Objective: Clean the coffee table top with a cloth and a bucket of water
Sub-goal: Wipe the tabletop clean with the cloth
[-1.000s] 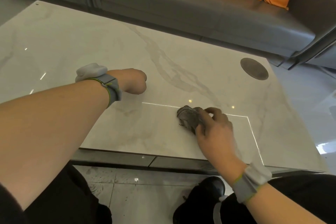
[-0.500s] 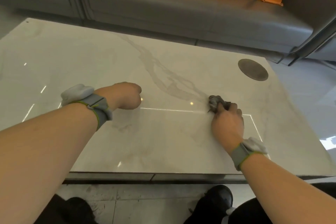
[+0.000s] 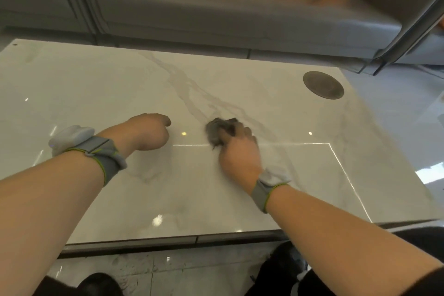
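Cloth (image 3: 219,131), grey and bunched, lies at frame centre on the coffee table (image 3: 276,175), gripped under my right hand (image 3: 240,154). Left of it, my left hand (image 3: 149,132) rests on the top as an empty fist.

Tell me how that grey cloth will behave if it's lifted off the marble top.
The cloth is bunched into irregular folds under the right hand, so it is probably floppy and would droop when lifted. It looks small and thin, so likely light. On the glossy table top it should slide easily when pushed.
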Demonstrator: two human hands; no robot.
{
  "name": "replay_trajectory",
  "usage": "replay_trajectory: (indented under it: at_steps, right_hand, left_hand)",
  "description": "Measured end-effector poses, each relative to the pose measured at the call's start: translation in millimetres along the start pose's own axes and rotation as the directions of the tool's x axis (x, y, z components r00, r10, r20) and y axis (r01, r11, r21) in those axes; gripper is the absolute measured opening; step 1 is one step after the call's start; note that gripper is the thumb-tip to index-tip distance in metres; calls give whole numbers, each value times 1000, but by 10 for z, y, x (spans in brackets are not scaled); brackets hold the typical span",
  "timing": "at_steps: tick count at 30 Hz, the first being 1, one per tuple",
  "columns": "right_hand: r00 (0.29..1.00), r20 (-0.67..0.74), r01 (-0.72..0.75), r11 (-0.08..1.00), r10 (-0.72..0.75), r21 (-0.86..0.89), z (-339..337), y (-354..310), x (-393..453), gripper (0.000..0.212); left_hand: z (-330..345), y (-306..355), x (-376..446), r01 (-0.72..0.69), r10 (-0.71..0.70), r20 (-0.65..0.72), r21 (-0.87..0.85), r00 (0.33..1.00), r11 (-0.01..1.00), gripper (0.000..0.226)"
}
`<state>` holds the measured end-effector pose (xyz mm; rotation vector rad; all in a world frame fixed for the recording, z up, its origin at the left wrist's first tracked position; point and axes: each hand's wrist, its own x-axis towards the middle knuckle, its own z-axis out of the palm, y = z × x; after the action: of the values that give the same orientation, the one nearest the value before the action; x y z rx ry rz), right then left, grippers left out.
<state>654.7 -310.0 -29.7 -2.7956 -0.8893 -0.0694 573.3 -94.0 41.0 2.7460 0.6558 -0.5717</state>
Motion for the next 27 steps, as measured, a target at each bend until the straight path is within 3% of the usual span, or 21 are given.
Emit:
replay_trajectory:
  at_steps: [7, 11, 17, 24, 27]
  right_hand:
    - [977, 25, 210, 976, -212, 61, -9, -447, -758, 56]
    - [993, 6, 114, 993, -114, 19, -5, -532, -1066, 57]
    - [1000, 9, 4, 1000, -4, 14, 34, -962, -1523, 57]
    - [1000, 14, 10, 998, -11, 61, 149, -1590, -1641, 59]
    - [998, 23, 50, 997, -51, 65, 211, -1897, -1621, 60]
  left_hand:
    - [-58, -156, -290, -70, 73, 26, -124, 997, 990, 52]
    - [-90, -251, -501, -49, 50, 14, -116, 999, 992, 56]
    - [135, -889, -1059, 158, -157, 7, -24, 987, 987, 56]
    - [321, -1891, -1733, 425, -433, -11, -172, 901, 889, 49]
    - [429, -2191, -1950, 470, -476, 20, -194, 879, 861, 44]
